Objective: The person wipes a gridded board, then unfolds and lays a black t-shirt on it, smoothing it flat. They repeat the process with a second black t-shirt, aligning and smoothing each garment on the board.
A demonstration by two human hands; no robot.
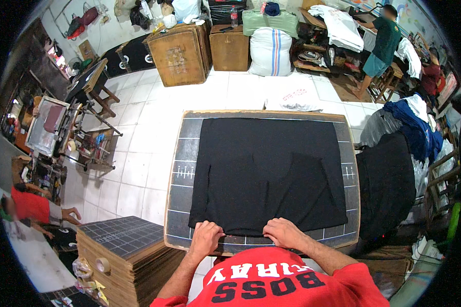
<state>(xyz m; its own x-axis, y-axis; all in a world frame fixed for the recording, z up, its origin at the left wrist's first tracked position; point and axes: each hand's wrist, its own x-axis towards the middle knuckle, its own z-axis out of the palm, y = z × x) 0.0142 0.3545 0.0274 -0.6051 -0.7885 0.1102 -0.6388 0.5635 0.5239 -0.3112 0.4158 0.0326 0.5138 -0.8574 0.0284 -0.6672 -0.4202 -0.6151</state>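
- Left hand: curled onto the near edge of the black cloth, toward its left corner.
- Right hand: bent at the same edge, nearer the middle; both seem to pinch the hem, though the folded fingers hide the exact grip.
- The black cloth lies wide and lightly creased on the gridded board, whose dark margin shows on all four sides, broader at left than at right.
- Near left, a stack of boards stands just beside that board's corner.
- At right, dark fabric crowds close against the board's edge.
- Left and beyond, white floor tiles form a broad open strip.
- Far off, wooden boxes and a striped sack line the wall.
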